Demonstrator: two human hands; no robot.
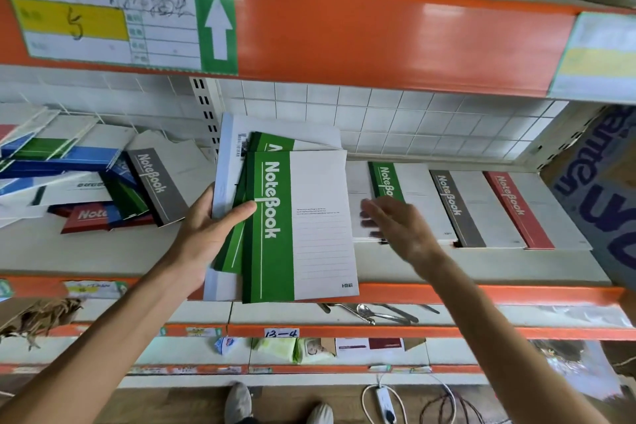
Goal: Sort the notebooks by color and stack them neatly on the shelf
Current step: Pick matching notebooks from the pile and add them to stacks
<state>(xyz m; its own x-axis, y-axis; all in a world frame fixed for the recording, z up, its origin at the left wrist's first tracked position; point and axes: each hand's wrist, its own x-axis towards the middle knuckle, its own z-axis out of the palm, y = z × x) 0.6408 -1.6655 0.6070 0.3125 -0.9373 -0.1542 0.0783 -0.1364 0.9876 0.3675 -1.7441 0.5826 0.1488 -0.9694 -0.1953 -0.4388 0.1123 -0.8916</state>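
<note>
We are holding a fanned bundle of green notebooks (303, 227) in our left hand (210, 227), thumb curled over the covers, above the shelf (447, 262). Our right hand (395, 224), blurred, fingers spread and holding nothing, is hovering before the green stack (385, 182), beside grey (454, 206) and red stacks (516, 206).

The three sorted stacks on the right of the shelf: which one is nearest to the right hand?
The green stack, leftmost of the three. The right hand hangs blurred just in front of it, while the grey stack and red stack lie further right.
</note>
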